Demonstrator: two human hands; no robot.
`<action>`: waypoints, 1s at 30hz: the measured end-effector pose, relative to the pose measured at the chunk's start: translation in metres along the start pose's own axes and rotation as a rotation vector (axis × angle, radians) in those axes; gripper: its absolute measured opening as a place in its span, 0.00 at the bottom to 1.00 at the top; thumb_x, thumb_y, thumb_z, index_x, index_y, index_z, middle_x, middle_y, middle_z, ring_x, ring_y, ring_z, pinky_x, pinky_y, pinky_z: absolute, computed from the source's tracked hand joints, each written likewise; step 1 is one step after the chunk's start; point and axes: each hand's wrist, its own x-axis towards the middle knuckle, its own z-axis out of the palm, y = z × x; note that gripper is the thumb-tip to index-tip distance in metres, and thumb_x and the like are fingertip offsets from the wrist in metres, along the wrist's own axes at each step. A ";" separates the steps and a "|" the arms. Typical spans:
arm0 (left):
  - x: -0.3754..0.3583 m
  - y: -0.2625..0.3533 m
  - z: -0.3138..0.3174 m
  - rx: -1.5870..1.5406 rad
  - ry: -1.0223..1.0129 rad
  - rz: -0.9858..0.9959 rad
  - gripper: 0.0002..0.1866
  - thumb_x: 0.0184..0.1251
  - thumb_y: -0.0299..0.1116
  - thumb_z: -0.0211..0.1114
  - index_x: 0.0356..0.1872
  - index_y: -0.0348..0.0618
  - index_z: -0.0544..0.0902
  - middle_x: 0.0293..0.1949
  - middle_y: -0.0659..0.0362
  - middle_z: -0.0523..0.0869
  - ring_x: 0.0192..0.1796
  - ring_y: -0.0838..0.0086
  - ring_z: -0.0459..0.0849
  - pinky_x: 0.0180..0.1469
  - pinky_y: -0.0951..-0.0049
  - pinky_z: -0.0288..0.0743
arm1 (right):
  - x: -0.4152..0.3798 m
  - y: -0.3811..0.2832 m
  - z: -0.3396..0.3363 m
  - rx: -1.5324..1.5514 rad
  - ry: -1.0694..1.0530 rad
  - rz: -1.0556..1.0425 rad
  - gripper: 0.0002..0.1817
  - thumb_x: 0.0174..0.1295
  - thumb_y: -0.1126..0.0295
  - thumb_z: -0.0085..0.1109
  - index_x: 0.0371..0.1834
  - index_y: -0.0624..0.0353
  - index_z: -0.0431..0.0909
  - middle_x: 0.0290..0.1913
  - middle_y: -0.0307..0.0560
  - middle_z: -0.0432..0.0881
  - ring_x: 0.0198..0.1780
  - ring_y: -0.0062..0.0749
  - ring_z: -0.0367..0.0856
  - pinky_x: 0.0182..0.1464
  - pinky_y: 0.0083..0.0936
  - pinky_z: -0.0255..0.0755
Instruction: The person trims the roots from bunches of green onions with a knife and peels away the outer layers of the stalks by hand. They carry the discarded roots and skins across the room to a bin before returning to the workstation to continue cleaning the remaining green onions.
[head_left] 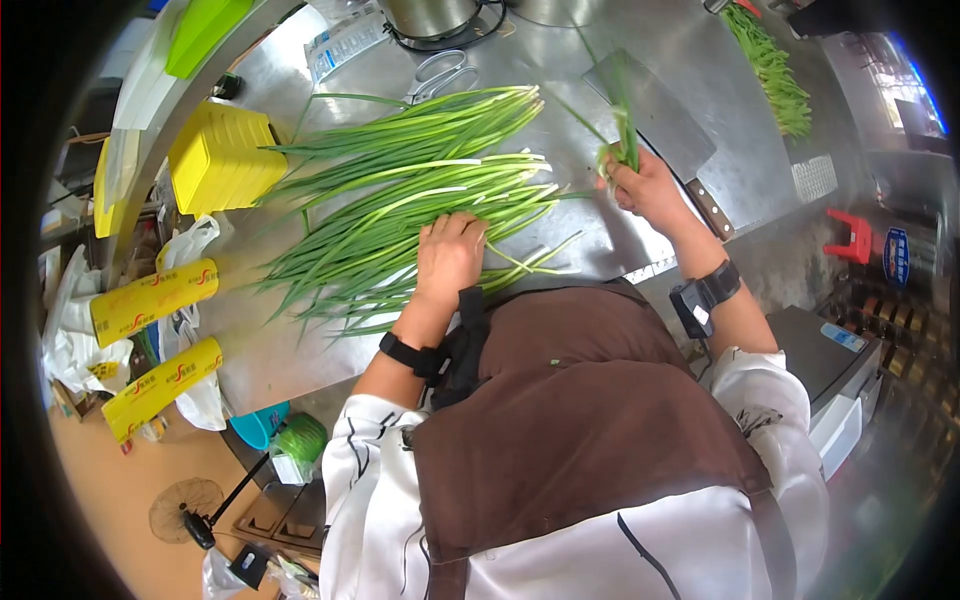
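Two loose bunches of green onions lie side by side on the steel table, an upper bunch (420, 125) and a lower bunch (370, 225), white ends to the right. My left hand (452, 255) presses on the lower bunch, its fingers bent and closed over the stalks. Off to the right, my right hand (645, 190) is closed around a few green onions (622, 125), held above the table with their leaves pointing up and away. A cleaver (665, 120) with a wooden handle lies just beyond that hand, its blade flat on the steel.
Scissors (440, 75) and a printed packet (342, 45) lie behind the onions, near a metal pot (430, 15). Stacked yellow containers (220, 160) stand at the left, with yellow rolls (155, 300) nearer me. More cut greens (770, 75) are at the far right.
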 end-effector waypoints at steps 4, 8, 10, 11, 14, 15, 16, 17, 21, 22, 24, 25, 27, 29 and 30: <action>0.003 0.005 0.002 0.009 -0.072 -0.016 0.09 0.55 0.31 0.71 0.38 0.51 0.87 0.42 0.64 0.84 0.46 0.65 0.82 0.46 0.61 0.70 | 0.001 0.035 0.024 -0.394 -0.096 -0.156 0.11 0.72 0.63 0.53 0.47 0.58 0.78 0.37 0.46 0.84 0.32 0.31 0.79 0.35 0.30 0.73; 0.004 0.000 0.010 0.014 -0.056 -0.046 0.08 0.53 0.30 0.73 0.36 0.50 0.87 0.41 0.63 0.83 0.46 0.64 0.82 0.47 0.61 0.70 | 0.002 0.045 0.059 -0.961 -0.253 -0.393 0.13 0.68 0.60 0.57 0.46 0.58 0.80 0.41 0.55 0.83 0.45 0.53 0.83 0.46 0.46 0.75; 0.005 -0.001 0.012 0.032 -0.056 -0.051 0.08 0.52 0.30 0.73 0.36 0.50 0.87 0.41 0.63 0.83 0.46 0.63 0.82 0.47 0.60 0.70 | 0.008 0.051 0.066 -1.092 -0.313 -0.535 0.14 0.67 0.59 0.58 0.44 0.59 0.80 0.42 0.54 0.83 0.46 0.53 0.83 0.46 0.47 0.75; 0.005 -0.002 0.012 0.042 -0.057 -0.055 0.08 0.52 0.29 0.73 0.35 0.50 0.87 0.41 0.62 0.84 0.46 0.63 0.82 0.47 0.60 0.70 | 0.011 0.053 0.067 -1.125 -0.307 -0.563 0.13 0.66 0.59 0.59 0.43 0.58 0.81 0.41 0.52 0.84 0.45 0.53 0.83 0.46 0.47 0.76; 0.003 -0.003 0.002 -0.055 -0.011 -0.002 0.06 0.55 0.29 0.70 0.34 0.50 0.86 0.39 0.62 0.83 0.43 0.65 0.83 0.45 0.61 0.70 | 0.019 0.047 0.066 -1.002 -0.149 -0.455 0.13 0.66 0.60 0.61 0.45 0.57 0.81 0.41 0.52 0.85 0.44 0.53 0.83 0.45 0.45 0.76; 0.003 -0.001 -0.002 -0.087 0.010 -0.010 0.06 0.55 0.29 0.70 0.35 0.50 0.86 0.40 0.62 0.84 0.44 0.65 0.83 0.45 0.61 0.70 | 0.023 0.048 0.061 -0.720 -0.048 -0.384 0.16 0.68 0.56 0.61 0.44 0.59 0.81 0.35 0.49 0.85 0.37 0.47 0.84 0.42 0.39 0.76; 0.001 0.002 -0.008 -0.121 0.028 -0.019 0.07 0.56 0.29 0.70 0.36 0.50 0.86 0.40 0.62 0.84 0.44 0.65 0.83 0.45 0.61 0.71 | 0.022 0.038 0.055 -0.546 0.003 -0.262 0.18 0.68 0.53 0.61 0.43 0.59 0.81 0.32 0.47 0.83 0.34 0.43 0.82 0.38 0.37 0.75; -0.001 0.004 -0.012 -0.155 0.047 -0.027 0.07 0.56 0.29 0.70 0.37 0.50 0.86 0.40 0.62 0.84 0.44 0.65 0.83 0.45 0.61 0.71 | 0.020 0.020 0.048 -0.372 0.055 -0.141 0.20 0.69 0.51 0.61 0.42 0.59 0.81 0.30 0.44 0.81 0.32 0.39 0.79 0.35 0.34 0.73; -0.008 -0.002 -0.020 -0.027 0.166 -0.078 0.10 0.58 0.30 0.70 0.42 0.51 0.85 0.43 0.61 0.84 0.46 0.63 0.82 0.47 0.62 0.70 | 0.021 0.003 0.014 0.058 0.137 0.047 0.24 0.69 0.46 0.60 0.36 0.60 0.79 0.25 0.36 0.70 0.26 0.24 0.69 0.26 0.26 0.65; -0.007 -0.004 -0.021 -0.017 0.173 -0.104 0.11 0.58 0.30 0.70 0.43 0.50 0.85 0.44 0.61 0.84 0.47 0.63 0.82 0.48 0.62 0.70 | 0.021 0.002 0.005 0.140 0.119 0.037 0.24 0.69 0.46 0.60 0.35 0.60 0.79 0.25 0.37 0.70 0.25 0.24 0.68 0.25 0.26 0.63; -0.007 -0.006 -0.026 0.002 0.186 -0.155 0.12 0.58 0.29 0.71 0.44 0.49 0.85 0.46 0.59 0.84 0.48 0.61 0.81 0.49 0.61 0.71 | 0.022 0.002 -0.007 0.304 0.083 0.017 0.24 0.69 0.46 0.60 0.33 0.59 0.77 0.23 0.38 0.68 0.23 0.23 0.65 0.22 0.24 0.59; -0.009 -0.008 -0.026 -0.003 0.155 -0.161 0.14 0.58 0.30 0.71 0.46 0.49 0.85 0.47 0.58 0.83 0.49 0.60 0.80 0.50 0.61 0.71 | 0.013 -0.015 0.004 0.330 0.250 -0.008 0.23 0.70 0.49 0.59 0.30 0.59 0.75 0.23 0.39 0.69 0.20 0.22 0.64 0.20 0.23 0.56; -0.014 -0.013 -0.023 -0.016 0.098 -0.158 0.16 0.58 0.30 0.71 0.49 0.48 0.84 0.50 0.57 0.82 0.51 0.58 0.79 0.51 0.60 0.71 | 0.010 -0.035 -0.007 0.305 0.313 -0.102 0.22 0.71 0.51 0.59 0.30 0.59 0.75 0.24 0.39 0.69 0.21 0.22 0.64 0.19 0.22 0.54; -0.017 -0.012 -0.025 -0.028 0.065 -0.179 0.18 0.59 0.31 0.70 0.52 0.48 0.83 0.51 0.56 0.81 0.53 0.57 0.78 0.53 0.58 0.70 | 0.008 -0.051 -0.028 0.257 0.368 -0.205 0.19 0.72 0.54 0.57 0.31 0.60 0.75 0.25 0.38 0.71 0.22 0.21 0.66 0.19 0.22 0.54; -0.017 -0.011 -0.025 -0.037 0.049 -0.180 0.19 0.59 0.32 0.70 0.53 0.47 0.82 0.52 0.56 0.81 0.54 0.57 0.77 0.54 0.57 0.70 | 0.010 -0.059 -0.037 0.279 0.393 -0.284 0.19 0.72 0.54 0.57 0.32 0.60 0.75 0.26 0.38 0.71 0.22 0.20 0.66 0.19 0.21 0.54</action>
